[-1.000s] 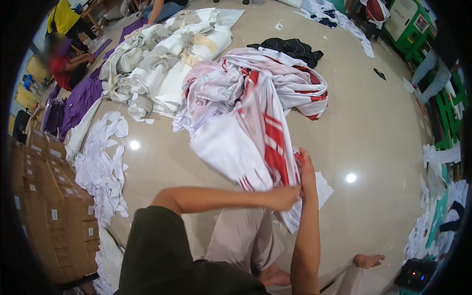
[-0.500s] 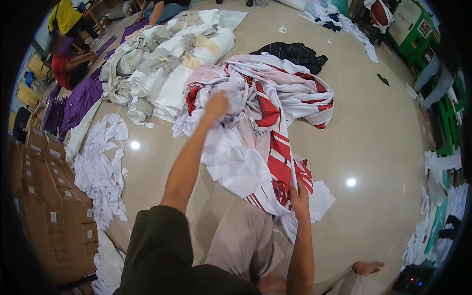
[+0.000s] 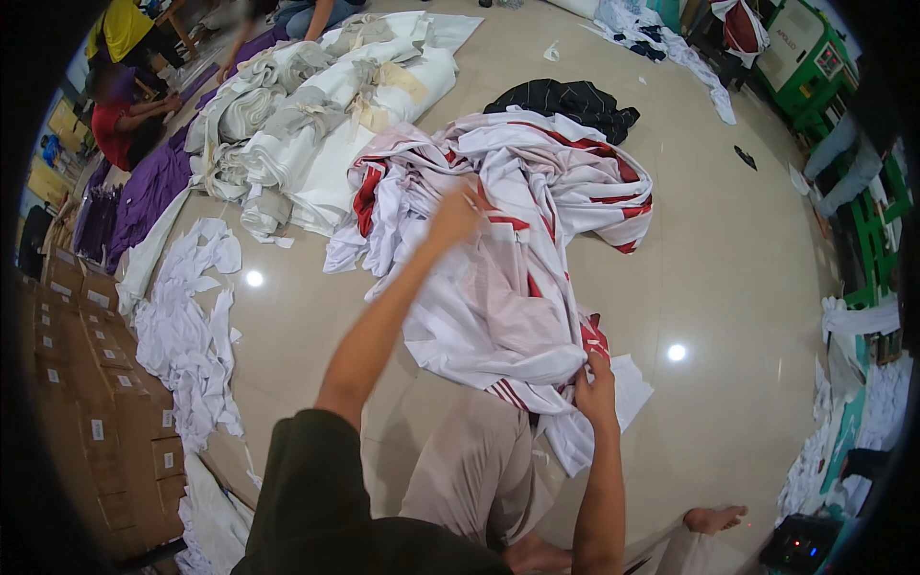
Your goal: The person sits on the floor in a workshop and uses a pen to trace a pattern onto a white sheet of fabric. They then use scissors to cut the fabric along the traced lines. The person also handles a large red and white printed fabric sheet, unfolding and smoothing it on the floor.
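Note:
A heap of white cloth with red printed patches is spread on the floor in front of my knees. My left hand is over its upper middle, among the folds. Motion blurs those fingers, so their grip on the cloth cannot be made out. At the heap's near right edge my right hand is closed on the fabric, beside a small red and white patterned part. Folds hide much of the red print. Black cloth with thin light lines lies against the far side of the heap.
Rolls of white and grey fabric lie beyond on the left, near purple cloth. White scraps and stacked cardboard boxes line the left. Co-workers sit at the far left; a green machine stands at the far right.
The white cloth has been folded over, covering much of the long red stripe. My left hand has moved to the right and slightly nearer. My right hand stays closed at the near right edge.

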The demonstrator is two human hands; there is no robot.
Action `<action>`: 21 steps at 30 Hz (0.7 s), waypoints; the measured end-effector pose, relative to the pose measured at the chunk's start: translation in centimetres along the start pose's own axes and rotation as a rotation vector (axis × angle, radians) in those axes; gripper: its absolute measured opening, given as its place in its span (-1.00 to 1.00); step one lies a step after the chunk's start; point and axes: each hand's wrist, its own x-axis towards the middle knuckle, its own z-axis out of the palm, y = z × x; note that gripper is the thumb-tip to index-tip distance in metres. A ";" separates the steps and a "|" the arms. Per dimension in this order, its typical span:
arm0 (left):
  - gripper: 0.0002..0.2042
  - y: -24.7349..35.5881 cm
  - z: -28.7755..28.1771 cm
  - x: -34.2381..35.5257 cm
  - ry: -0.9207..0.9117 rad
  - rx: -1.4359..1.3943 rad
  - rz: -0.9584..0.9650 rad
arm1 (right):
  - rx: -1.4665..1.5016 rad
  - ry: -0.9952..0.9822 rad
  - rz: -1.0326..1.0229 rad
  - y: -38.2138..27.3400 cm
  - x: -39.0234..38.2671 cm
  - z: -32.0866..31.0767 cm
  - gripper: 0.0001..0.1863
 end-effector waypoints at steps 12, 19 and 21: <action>-0.55 11.7 -24.0 16.5 0.274 -0.090 0.224 | 0.182 0.172 0.165 2.2 -4.8 -6.0 -0.50; -0.52 40.7 -29.6 0.2 -0.023 -0.058 0.527 | 0.205 0.464 -0.433 -18.7 5.7 -12.1 -0.28; -0.58 44.8 -31.4 -6.2 -0.087 0.338 0.579 | 0.369 0.541 -0.593 -27.7 6.3 -13.4 -0.20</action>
